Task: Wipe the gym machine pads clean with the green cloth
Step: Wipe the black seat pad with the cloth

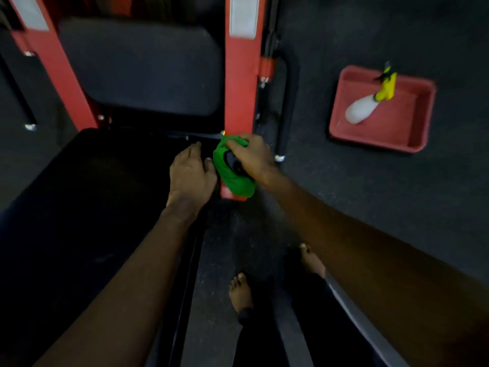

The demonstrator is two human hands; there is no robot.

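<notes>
A bunched green cloth (229, 172) hangs at the right edge of the black seat pad (87, 186), in front of the red frame post (239, 83). My right hand (252, 157) grips the cloth from above, fingers curled over its top. Beside it, my left hand (191, 173) rests on the seat pad's right edge, fingers loosely bent and its thumb close to the cloth. The black back pad (140, 64) stands upright behind the seat, between two red posts.
A red tray (412, 133) sits on the dark rubber floor at the right, with a white spray bottle (366, 108) with a yellow trigger lying in it. A black frame tube (287, 107) runs beside the right post. My bare feet (240, 292) stand right of the seat.
</notes>
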